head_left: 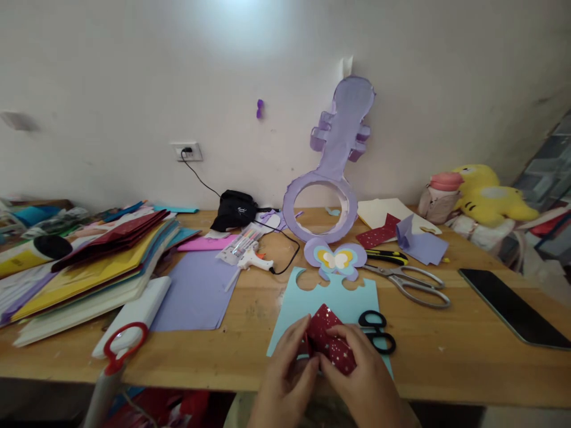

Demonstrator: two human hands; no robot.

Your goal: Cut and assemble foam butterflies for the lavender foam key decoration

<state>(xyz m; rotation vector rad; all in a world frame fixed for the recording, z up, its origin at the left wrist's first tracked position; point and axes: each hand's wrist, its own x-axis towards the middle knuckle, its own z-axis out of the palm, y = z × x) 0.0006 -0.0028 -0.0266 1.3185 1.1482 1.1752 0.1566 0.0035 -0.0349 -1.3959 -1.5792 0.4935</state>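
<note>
Both of my hands pinch a small folded piece of dark red paper with silver stars [330,336] at the table's front edge. My left hand [285,374] grips its left side, my right hand [363,380] its right side, fingers closed on it. Under the paper lies a light blue sheet [328,297] with rounded cut-outs along its far edge. Black-handled scissors [379,331] lie just right of my fingers.
Silver scissors [413,284], a paper butterfly [335,260], a purple keyhole-shaped cardboard form [332,172] against the wall, a glue gun [256,260], a purple sheet [198,291], stacked coloured paper [89,267], a dark tablet [513,306] and a yellow plush toy [491,193] surround the wooden table [446,356].
</note>
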